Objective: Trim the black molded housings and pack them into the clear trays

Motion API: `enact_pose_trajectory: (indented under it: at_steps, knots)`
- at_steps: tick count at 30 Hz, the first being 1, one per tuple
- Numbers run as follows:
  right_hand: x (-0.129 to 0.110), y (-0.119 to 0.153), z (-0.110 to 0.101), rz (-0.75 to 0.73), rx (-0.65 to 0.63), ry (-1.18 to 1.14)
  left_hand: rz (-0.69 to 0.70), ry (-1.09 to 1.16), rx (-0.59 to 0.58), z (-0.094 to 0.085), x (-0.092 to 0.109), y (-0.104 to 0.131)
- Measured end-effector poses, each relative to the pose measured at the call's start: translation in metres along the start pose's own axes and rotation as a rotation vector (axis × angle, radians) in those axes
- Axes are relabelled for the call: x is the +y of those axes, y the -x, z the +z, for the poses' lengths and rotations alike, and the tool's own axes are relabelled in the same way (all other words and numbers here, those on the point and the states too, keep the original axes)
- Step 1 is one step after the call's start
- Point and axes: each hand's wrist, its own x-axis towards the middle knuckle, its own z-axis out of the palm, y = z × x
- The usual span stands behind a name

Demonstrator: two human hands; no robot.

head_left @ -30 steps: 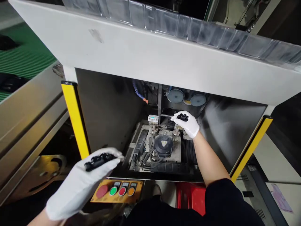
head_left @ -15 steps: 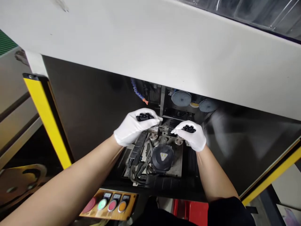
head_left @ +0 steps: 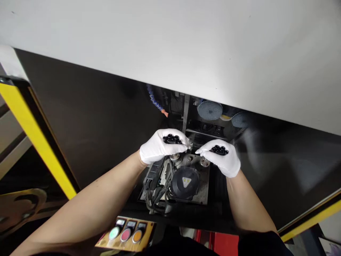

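Note:
My left hand (head_left: pixel 153 148), in a white glove, is closed around a glossy black piece with several rounded bumps (head_left: pixel 172 139). A similar bumpy black piece (head_left: pixel 220 150) sits in the curled fingers of my gloved right hand (head_left: pixel 231 161). Thumb and fingertips are pinched on both hands, and what lies at the tips is too small to make out. A round metal mount (head_left: pixel 175 156) shows just below my left fingers. Another round mount (head_left: pixel 205 162) is under my right fingertips. Between and below them is a black round motor cover (head_left: pixel 185 182) with a warning triangle.
A white machine panel (head_left: pixel 149 39) overhangs the opening. Grey-blue discs (head_left: pixel 210 110) and a blue hose with an orange nozzle (head_left: pixel 164 113) are behind my hands. Cables (head_left: pixel 157 193) run beside the motor cover. A button panel (head_left: pixel 125 233) is at the front, near a red container (head_left: pixel 226 243).
Both hands have shifted slightly right, the left more, so they are closer together, each still with its black piece. The camera view has also shifted a little.

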Motion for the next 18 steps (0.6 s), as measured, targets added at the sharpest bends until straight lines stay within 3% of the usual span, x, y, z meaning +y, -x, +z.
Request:
enact_pose_trajectory:
  at_steps: [4, 10, 18]
  knots:
    - [0.006, -0.003, -0.002, -0.038, -0.004, -0.048, 0.038, 0.053, -0.008, 0.003, -0.003, -0.002]
    - [0.016, -0.009, -0.003, -0.046, 0.007, -0.108, -0.011, 0.040, -0.093, -0.002, 0.007, -0.010]
    - [0.020, -0.005, -0.001, -0.057, 0.037, -0.117, 0.057, 0.088, -0.074, 0.000, -0.004, -0.006]
